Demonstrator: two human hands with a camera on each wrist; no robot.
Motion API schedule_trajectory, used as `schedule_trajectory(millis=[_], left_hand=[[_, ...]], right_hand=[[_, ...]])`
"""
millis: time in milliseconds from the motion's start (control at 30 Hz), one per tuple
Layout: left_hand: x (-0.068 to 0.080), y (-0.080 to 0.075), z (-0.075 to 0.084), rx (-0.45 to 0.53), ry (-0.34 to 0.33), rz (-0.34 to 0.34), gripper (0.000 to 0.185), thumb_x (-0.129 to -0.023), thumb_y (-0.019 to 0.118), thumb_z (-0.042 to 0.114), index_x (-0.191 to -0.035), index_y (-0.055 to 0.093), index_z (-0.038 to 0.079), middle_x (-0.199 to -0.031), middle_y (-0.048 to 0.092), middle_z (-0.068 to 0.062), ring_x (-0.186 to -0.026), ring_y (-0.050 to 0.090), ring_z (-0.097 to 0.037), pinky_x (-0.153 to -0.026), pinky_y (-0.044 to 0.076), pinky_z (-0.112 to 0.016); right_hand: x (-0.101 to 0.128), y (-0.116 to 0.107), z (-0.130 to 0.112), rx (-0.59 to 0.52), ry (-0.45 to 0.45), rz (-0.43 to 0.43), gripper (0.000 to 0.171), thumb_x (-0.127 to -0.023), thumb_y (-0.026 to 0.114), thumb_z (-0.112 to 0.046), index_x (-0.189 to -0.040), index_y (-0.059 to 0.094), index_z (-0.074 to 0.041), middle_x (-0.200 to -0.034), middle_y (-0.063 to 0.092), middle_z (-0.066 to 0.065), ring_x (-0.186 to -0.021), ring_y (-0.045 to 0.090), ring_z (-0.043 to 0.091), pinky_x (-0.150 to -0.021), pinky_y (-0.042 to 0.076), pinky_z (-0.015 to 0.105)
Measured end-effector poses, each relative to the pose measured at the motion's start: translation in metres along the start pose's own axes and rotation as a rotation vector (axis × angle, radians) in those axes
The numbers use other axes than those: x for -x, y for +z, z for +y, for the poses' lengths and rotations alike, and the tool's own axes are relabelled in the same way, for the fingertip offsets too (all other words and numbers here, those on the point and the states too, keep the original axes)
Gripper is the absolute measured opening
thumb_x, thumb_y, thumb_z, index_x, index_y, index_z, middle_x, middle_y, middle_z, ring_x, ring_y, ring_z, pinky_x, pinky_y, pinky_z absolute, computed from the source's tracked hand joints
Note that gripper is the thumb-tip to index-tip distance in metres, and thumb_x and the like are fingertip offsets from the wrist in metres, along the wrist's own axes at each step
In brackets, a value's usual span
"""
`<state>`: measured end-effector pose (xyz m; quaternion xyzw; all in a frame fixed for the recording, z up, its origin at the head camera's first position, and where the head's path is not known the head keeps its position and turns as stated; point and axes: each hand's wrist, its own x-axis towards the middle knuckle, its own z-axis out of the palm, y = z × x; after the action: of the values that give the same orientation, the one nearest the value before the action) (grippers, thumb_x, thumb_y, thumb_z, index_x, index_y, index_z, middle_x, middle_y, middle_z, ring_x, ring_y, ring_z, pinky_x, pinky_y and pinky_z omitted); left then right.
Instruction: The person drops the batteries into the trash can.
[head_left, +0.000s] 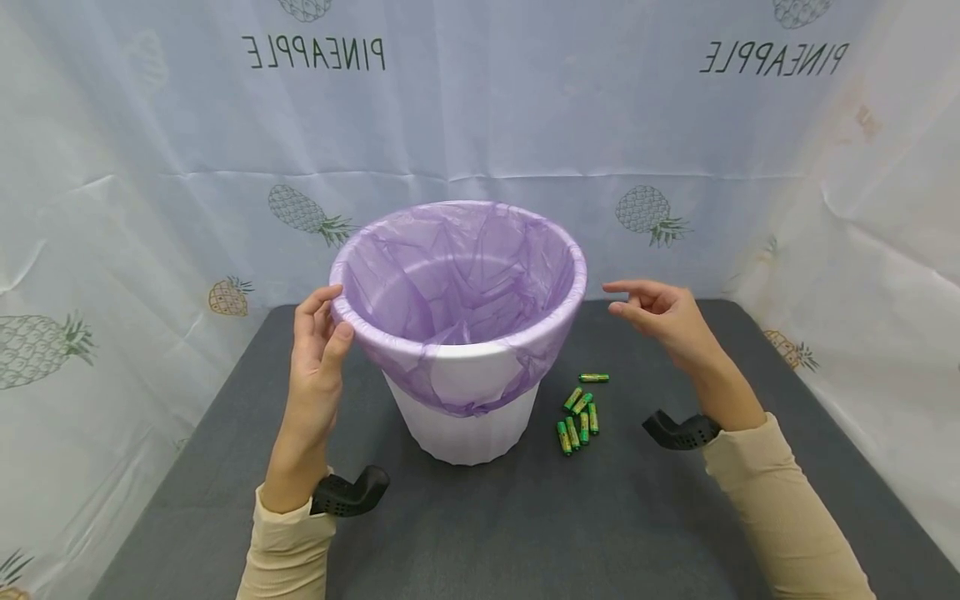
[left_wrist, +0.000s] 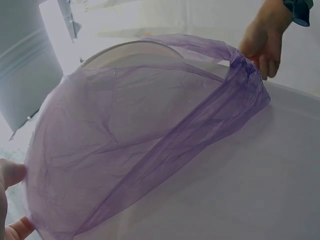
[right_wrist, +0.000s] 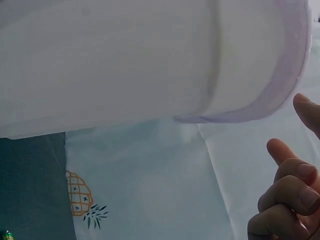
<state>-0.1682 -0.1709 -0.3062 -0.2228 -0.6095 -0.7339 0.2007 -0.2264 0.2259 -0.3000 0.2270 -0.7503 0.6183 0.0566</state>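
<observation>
A white trash bin [head_left: 468, 429] stands on the dark table with a purple bag [head_left: 480, 283] lining it and folded down over its rim. My left hand [head_left: 315, 354] is at the left side of the rim, its fingertips and thumb touching the bag-covered edge from outside. In the left wrist view, the bag [left_wrist: 110, 135] drapes over the bin's side, with left fingertips at its edge. My right hand [head_left: 663, 317] hovers off the right side of the rim, thumb and index finger extended and apart, the other fingers bent, nothing between them.
Several small green batteries [head_left: 583, 408] lie on the table [head_left: 525, 533] to the right of the bin's base. Behind the table hangs a pineapple-print curtain [head_left: 465, 108], with more of the cloth at both sides.
</observation>
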Motion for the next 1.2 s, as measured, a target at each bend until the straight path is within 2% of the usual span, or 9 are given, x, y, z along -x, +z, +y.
schedule_trajectory(millis=[100, 267, 500, 667, 833, 967, 1200], left_hand=[[0.000, 0.000, -0.001, 0.001, 0.008, -0.001, 0.037, -0.098, 0.044, 0.010, -0.134, 0.039, 0.018, -0.130, 0.046, -0.003, -0.115, 0.044, -0.014, -0.101, 0.033, -0.021], [0.000, 0.000, -0.001, 0.003, 0.017, -0.002, 0.037, -0.098, 0.043, 0.009, -0.134, 0.039, 0.018, -0.130, 0.046, -0.002, -0.115, 0.044, -0.014, -0.101, 0.033, -0.021], [0.000, -0.001, -0.001, 0.001, 0.021, -0.009, 0.037, -0.099, 0.042, 0.010, -0.135, 0.037, 0.018, -0.131, 0.045, -0.002, -0.115, 0.044, -0.013, -0.101, 0.032, -0.021], [0.000, -0.002, -0.002, -0.007, -0.002, 0.009, 0.037, -0.098, 0.042, 0.009, -0.134, 0.038, 0.020, -0.130, 0.045, -0.003, -0.114, 0.044, -0.014, -0.101, 0.032, -0.022], [-0.001, -0.001, -0.002, -0.014, -0.025, 0.038, 0.039, -0.096, 0.041, 0.008, -0.132, 0.039, 0.023, -0.130, 0.045, -0.003, -0.114, 0.044, -0.014, -0.101, 0.033, -0.022], [-0.001, -0.001, -0.002, -0.015, -0.026, 0.041, 0.039, -0.096, 0.041, 0.008, -0.132, 0.039, 0.023, -0.130, 0.045, -0.003, -0.114, 0.044, -0.014, -0.101, 0.032, -0.022], [-0.001, -0.001, -0.003, -0.011, -0.025, 0.028, 0.038, -0.097, 0.041, 0.009, -0.132, 0.039, 0.022, -0.130, 0.045, -0.003, -0.115, 0.043, -0.014, -0.102, 0.032, -0.022]], right_hand=[[0.005, -0.002, 0.009, 0.009, 0.030, -0.002, 0.030, -0.091, 0.060, -0.001, -0.109, 0.070, -0.023, -0.061, 0.045, -0.012, -0.052, 0.025, 0.014, -0.054, 0.026, 0.031], [0.013, -0.005, 0.029, 0.099, 0.099, 0.014, 0.029, -0.091, 0.062, -0.006, -0.106, 0.069, -0.030, -0.063, 0.046, -0.014, -0.053, 0.030, 0.012, -0.054, 0.030, 0.031], [0.022, -0.011, 0.063, 0.163, 0.123, -0.007, 0.027, -0.092, 0.063, -0.009, -0.106, 0.067, -0.031, -0.063, 0.050, -0.015, -0.054, 0.033, 0.010, -0.056, 0.032, 0.033], [0.026, -0.012, 0.080, 0.202, 0.191, -0.010, 0.022, -0.091, 0.064, -0.014, -0.105, 0.067, -0.030, -0.062, 0.049, -0.015, -0.054, 0.035, 0.008, -0.056, 0.034, 0.032], [0.029, -0.011, 0.092, 0.248, 0.252, -0.023, 0.021, -0.091, 0.065, -0.018, -0.112, 0.067, -0.018, -0.063, 0.049, -0.013, -0.056, 0.037, 0.008, -0.059, 0.036, 0.032], [0.031, -0.012, 0.099, 0.275, 0.288, -0.028, 0.033, -0.092, 0.065, -0.022, -0.119, 0.064, -0.004, -0.063, 0.049, -0.013, -0.056, 0.037, 0.006, -0.060, 0.037, 0.033], [0.032, -0.015, 0.113, 0.282, 0.335, -0.033, 0.046, -0.092, 0.064, -0.023, -0.126, 0.057, 0.008, -0.062, 0.048, -0.013, -0.055, 0.036, 0.005, -0.061, 0.038, 0.034]])
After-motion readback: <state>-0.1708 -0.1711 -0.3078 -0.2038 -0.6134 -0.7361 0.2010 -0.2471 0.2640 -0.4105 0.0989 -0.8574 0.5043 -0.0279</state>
